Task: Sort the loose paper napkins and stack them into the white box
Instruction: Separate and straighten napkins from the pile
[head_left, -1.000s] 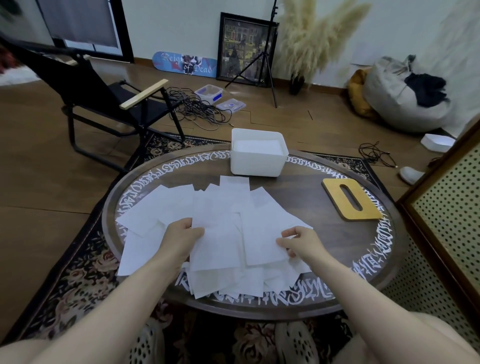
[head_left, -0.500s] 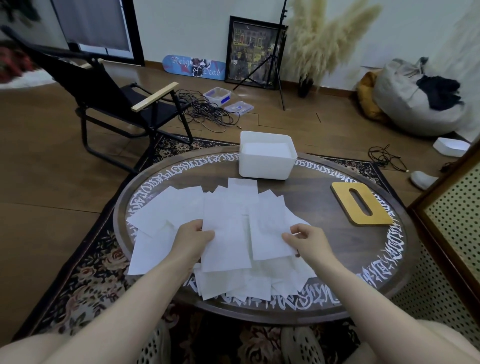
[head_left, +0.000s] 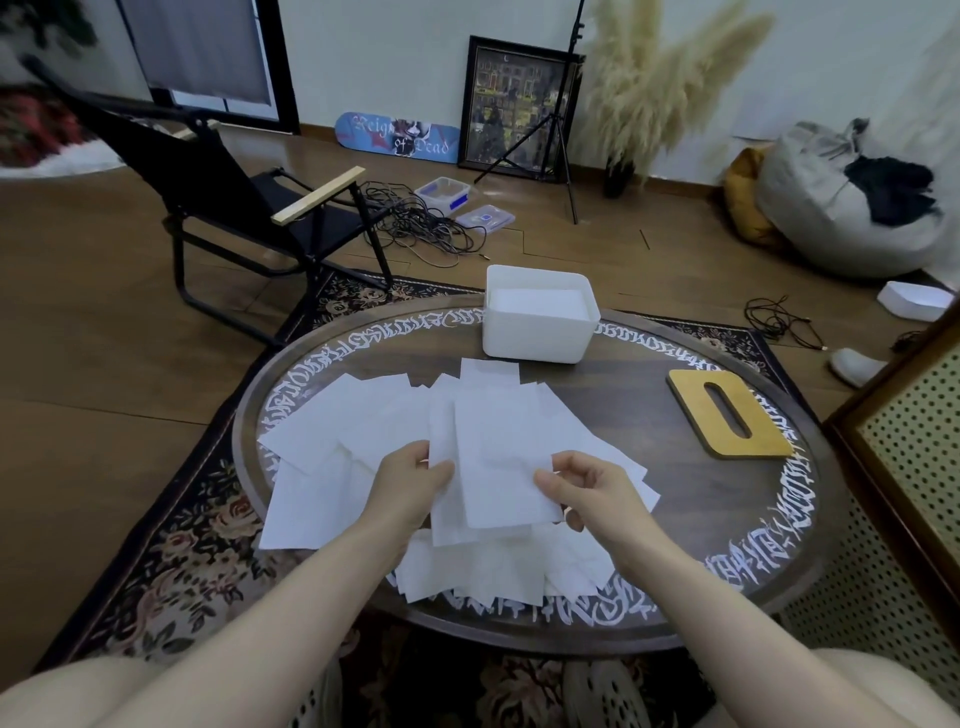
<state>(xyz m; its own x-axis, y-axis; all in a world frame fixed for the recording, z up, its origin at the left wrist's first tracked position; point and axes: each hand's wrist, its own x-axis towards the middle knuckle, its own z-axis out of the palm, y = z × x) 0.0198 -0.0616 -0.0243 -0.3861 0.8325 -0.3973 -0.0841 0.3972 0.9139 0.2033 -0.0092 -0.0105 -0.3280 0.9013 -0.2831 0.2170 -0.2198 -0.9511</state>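
Two napkins are held up between the hands, one overlapping the other, just above the loose napkin pile that spreads on the surface under and to both sides of the hands. The left hand pinches the left sheet at its edge, thumb on top; the right hand pinches the right sheet near its lower corner, fingers curled beneath. The step in hand looks like gathering: bringing picked sheets together into one squared stack. The box stands beyond the hands at the far side of the surface, already with white sheets inside. Next the edges want aligning, then either more sheets or a reach forward to the box. A slotted wooden lid lies beyond the right hand, to its right.
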